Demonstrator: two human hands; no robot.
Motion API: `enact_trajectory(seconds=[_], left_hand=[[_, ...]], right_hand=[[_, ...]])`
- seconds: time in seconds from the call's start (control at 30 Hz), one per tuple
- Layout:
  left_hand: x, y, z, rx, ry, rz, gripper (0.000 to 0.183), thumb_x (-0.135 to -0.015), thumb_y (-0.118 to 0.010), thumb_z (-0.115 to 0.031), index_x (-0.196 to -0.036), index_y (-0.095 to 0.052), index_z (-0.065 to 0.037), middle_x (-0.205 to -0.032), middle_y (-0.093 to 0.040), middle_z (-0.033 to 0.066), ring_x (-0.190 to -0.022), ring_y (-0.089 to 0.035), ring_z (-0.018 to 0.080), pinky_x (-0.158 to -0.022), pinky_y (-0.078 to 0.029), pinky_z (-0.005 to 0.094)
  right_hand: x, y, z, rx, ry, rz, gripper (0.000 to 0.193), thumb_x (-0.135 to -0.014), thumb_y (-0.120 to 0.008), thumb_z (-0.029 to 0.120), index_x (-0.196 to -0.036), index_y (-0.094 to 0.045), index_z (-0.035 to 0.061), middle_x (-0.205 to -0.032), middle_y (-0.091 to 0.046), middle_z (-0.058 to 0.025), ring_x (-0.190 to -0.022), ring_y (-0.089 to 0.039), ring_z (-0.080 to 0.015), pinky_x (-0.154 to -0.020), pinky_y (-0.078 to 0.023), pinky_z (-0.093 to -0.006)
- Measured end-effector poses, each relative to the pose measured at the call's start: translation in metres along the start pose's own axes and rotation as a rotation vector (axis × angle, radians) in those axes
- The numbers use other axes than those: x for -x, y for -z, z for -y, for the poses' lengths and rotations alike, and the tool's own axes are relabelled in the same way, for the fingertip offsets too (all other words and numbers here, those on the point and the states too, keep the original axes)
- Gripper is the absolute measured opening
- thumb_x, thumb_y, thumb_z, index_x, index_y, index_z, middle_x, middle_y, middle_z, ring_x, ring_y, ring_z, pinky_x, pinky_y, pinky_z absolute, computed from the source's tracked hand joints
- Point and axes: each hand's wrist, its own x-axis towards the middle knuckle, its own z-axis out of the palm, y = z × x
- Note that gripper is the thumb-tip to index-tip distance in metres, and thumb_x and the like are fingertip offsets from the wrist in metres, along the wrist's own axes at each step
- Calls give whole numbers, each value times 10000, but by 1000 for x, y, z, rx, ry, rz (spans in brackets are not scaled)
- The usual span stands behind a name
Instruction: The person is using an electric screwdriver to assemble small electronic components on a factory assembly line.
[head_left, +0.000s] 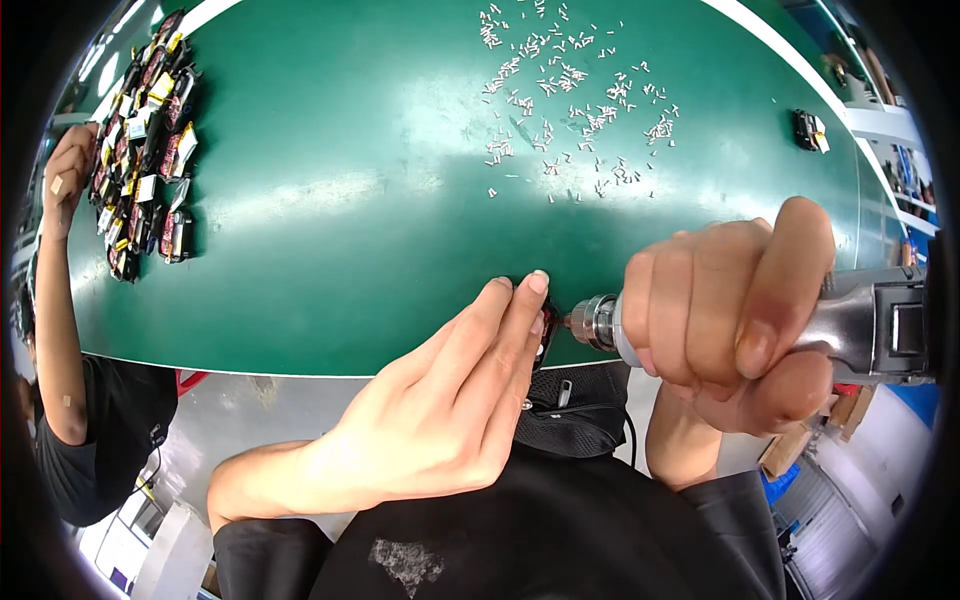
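My right hand [730,320] is wrapped round a grey power screwdriver [860,325], its metal nose pointing left. The tip meets a small black part [547,335] at the table's near edge. My left hand [440,385] closes over that part from the left, fingers together and pressed on it. Most of the part is hidden under the fingers, so its kind cannot be made out. Farther off, many small silver screws [602,118] lie scattered on the green table [330,220].
Black units with yellow and white tags [150,150] are piled at the far left, where another person's hand [70,165] touches them. A single black unit [806,130] lies at the far right. A black bag [580,400] hangs below the table edge.
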Motion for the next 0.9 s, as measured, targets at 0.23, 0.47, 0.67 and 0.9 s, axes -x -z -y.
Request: enact_trajectory(seconds=[0.23, 0.47, 0.67, 0.9], left_hand=[[-4, 23, -3, -30, 10, 103, 382, -624, -588, -61, -940, -636, 150, -1101, -606, 268, -1011, -586, 325, -878, -507, 346], [20, 37, 18, -69, 135, 35, 419, -667, -610, -19, -1060, -584, 124, -1157, -574, 233, -1042, -571, 331, -885, -500, 370], [69, 101, 118, -493, 639, -261, 449, -773, -510, 116, -1213, -529, 31, -1224, -543, 182, -1132, -499, 364, -977, -406, 427], [64, 102, 157, -575, 711, -224, 386, -873, -546, -26, -1253, -497, 28, -1317, -481, 195, -1247, -417, 346, -1049, -335, 428]], right_hand=[[-6, -9, 10, 26, 5, 114, 246, -842, -711, 177, -808, -509, 41, -553, -504, -9, -421, -445, -106, -389, -328, -213], [9, 7, 8, -362, 175, 67, 249, -847, -706, 179, -800, -496, 54, -511, -499, 6, -390, -478, -102, -411, -412, -234], [39, 31, 14, -312, 209, -96, 254, -911, -614, 207, -802, -422, 81, -475, -396, 23, -358, -389, -81, -400, -391, -235], [56, 36, 3, -355, 136, -270, 249, -930, -569, 228, -818, -397, 86, -492, -363, 30, -373, -353, -82, -414, -368, -246]])
